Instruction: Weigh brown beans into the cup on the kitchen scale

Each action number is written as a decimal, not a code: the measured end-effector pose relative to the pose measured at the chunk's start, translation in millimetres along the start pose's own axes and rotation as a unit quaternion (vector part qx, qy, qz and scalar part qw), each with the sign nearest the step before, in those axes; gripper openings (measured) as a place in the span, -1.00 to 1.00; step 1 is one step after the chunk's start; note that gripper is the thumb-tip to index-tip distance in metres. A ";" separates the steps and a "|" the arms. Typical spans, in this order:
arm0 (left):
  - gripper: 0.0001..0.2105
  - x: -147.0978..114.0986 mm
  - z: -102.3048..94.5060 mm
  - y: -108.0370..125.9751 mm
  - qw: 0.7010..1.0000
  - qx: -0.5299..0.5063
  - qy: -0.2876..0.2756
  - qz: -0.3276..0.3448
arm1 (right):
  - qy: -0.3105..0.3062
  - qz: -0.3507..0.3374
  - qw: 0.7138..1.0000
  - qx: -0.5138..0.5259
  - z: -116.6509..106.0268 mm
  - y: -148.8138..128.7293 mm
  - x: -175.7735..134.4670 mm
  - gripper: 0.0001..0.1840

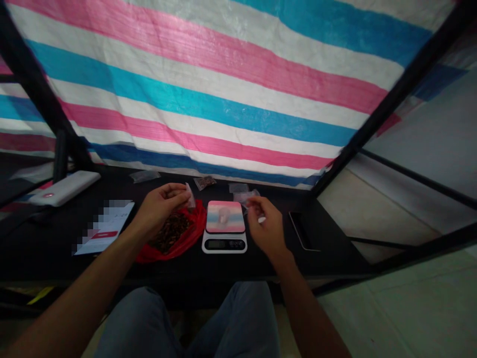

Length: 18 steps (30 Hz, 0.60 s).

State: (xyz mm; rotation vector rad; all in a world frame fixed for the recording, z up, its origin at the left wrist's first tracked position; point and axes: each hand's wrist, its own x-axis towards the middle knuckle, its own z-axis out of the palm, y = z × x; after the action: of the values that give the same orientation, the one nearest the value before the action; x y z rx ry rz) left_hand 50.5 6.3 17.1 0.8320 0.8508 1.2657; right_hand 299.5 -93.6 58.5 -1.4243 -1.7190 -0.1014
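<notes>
My left hand (162,209) pinches a small clear plastic bag (191,197) by its edge, above the far side of a red plastic bag (196,231). That red bag lies spread open, full of dark brown dried pieces (173,232). Between my hands stands a digital kitchen scale (224,248) with a shiny top plate that mirrors the striped sheet. My right hand (267,226) is just right of the scale, its fingers curled. A small white spot (261,220) shows at its palm; what it is I cannot make out.
Clear plastic bags (238,188) lie behind the scale, and a small filled bag (204,183) is to their left. A phone (302,231) rests at right. To the left are a partly blurred screen or sheet (106,228) and a white device (67,188). A striped sheet (208,99) hangs behind.
</notes>
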 end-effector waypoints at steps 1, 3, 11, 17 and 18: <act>-0.67 -3.5 1.5 0.0 1.000 0.011 -0.006 0.008 | -0.029 0.011 0.998 0.049 16.8 -18.2 5.5 -0.81; -0.61 -11.4 3.9 2.1 0.999 0.038 -0.016 0.022 | -0.062 0.060 0.987 0.135 47.1 -47.8 14.5 -0.86; -0.50 -32.4 0.5 17.3 0.995 0.090 -0.039 0.010 | -0.146 0.182 0.924 0.302 97.9 -72.4 23.8 -0.91; -0.54 -31.3 -1.9 15.0 0.993 0.105 -0.053 -0.006 | -0.180 0.235 0.887 0.355 101.2 -63.5 19.3 -0.94; -0.55 -31.3 -1.9 15.1 0.992 0.115 -0.056 0.000 | -0.186 0.242 0.880 0.364 100.4 -63.2 19.3 -0.94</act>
State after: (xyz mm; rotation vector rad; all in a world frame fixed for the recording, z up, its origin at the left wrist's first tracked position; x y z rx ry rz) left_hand 38.9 -23.0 32.1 1.0760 0.9167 1.1234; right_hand 191.9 -44.4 37.7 -1.2699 -1.3847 1.0474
